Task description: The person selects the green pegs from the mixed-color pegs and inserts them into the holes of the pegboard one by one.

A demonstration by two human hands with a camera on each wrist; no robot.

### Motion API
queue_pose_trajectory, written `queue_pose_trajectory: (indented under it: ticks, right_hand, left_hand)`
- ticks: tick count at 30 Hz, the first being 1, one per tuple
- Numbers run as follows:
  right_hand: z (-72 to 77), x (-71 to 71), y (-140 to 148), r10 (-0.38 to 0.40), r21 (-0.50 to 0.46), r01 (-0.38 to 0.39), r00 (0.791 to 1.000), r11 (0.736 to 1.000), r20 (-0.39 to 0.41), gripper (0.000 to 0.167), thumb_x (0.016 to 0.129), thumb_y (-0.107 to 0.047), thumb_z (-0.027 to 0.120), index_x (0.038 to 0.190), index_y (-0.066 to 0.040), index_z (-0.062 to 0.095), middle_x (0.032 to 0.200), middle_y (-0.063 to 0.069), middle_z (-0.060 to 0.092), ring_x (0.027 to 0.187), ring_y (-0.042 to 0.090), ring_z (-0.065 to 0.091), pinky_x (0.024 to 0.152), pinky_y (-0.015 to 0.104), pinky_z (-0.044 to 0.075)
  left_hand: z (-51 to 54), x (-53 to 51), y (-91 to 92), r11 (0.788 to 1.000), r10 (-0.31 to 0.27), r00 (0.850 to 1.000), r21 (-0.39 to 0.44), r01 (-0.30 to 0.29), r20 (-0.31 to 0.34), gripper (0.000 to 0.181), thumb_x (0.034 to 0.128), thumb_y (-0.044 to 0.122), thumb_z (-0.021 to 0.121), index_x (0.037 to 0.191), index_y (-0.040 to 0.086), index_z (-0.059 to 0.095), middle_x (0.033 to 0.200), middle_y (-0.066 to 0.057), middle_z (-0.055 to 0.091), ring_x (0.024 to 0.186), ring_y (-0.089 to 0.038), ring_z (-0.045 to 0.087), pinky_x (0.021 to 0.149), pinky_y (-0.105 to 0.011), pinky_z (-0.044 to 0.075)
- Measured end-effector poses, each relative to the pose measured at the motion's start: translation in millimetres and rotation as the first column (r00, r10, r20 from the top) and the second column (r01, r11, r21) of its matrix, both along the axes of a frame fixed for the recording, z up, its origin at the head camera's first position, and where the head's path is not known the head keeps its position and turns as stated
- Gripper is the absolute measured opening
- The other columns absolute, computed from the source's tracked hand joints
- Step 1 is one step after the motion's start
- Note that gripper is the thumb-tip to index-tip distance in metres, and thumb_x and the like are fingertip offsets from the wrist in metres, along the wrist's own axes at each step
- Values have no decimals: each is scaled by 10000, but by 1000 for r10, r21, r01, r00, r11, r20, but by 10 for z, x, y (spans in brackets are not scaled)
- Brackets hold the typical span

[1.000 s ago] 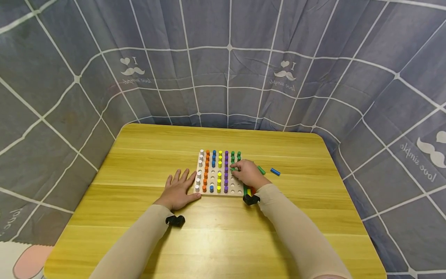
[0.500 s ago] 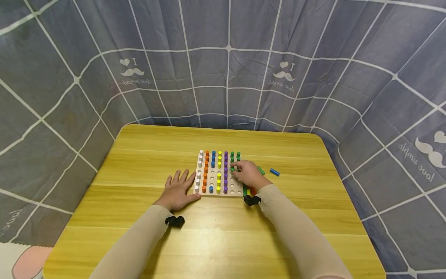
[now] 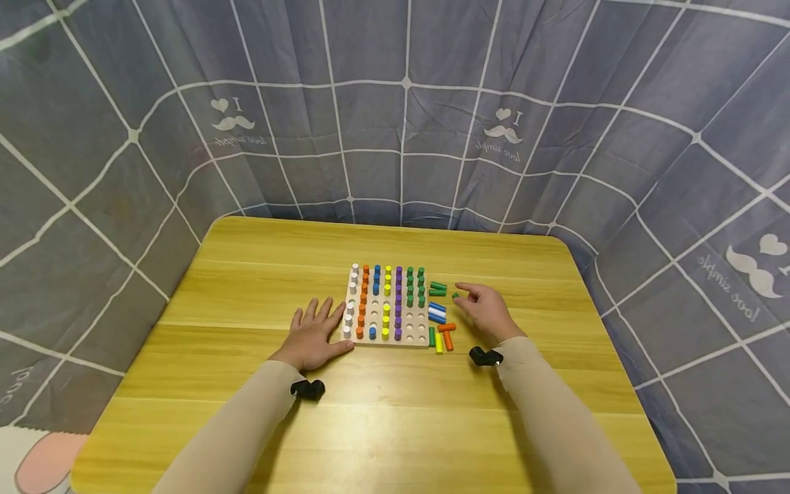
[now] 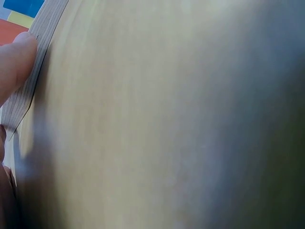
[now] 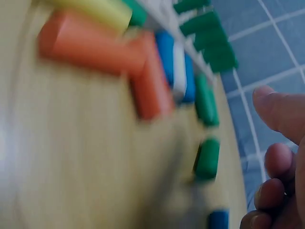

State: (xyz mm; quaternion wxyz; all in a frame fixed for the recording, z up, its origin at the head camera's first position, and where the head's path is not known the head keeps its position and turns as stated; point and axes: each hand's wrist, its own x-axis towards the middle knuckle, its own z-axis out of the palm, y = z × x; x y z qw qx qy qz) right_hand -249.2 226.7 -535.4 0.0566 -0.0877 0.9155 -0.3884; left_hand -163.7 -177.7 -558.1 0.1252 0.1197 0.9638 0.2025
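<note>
The person's right-hand grip hangs parted with nothing in it, a green, cylindrical, seemingly wooden peg on the worktop right beside it, and an off-centre pinch could roll that into the blue and white cylindrical pegs left of the grip!

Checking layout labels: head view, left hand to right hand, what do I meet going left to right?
Left hand, white peg column, orange column, blue column, yellow column, purple column, two green columns, loose white peg, outlying green peg, right hand.
</note>
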Motion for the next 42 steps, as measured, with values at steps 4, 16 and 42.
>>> queue_pose_trajectory:
  ticks: [4,16,42]
  right_hand:
    - [-76,10,190,-14,39,14,1000,999,7,462,1009,-293,731,1436,-126,672,717,38,561,631,196,470,607,309,393]
    - [-307,14,204,-7,138,10,1000,990,-21,486,978,-319,766,1414,-118,690,711,10,620,665,177,504,637,307,386]
    - [-404,7,177,-47,155,54,998,986,-51,371,1019,-300,697,1329,-103,748,1304,160,744,1244,427,658,1067,598,507]
  left_hand:
    - [30,-4,-1,1000,1,1000,-10,-1,3,953,987,727,522,1715,248,137,1777,-183,73,1625,-495,-37,1256,-728,-32]
    - [31,22,0,1000,10,1000,-16,-10,-5,956,981,741,526,1713,247,160,1776,-175,97,1629,-485,-22,1258,-728,-20]
    - [37,27,8,1000,18,1000,-19,-18,2,951,983,733,531,1713,251,155,1779,-166,79,1632,-475,-31,1268,-712,-25]
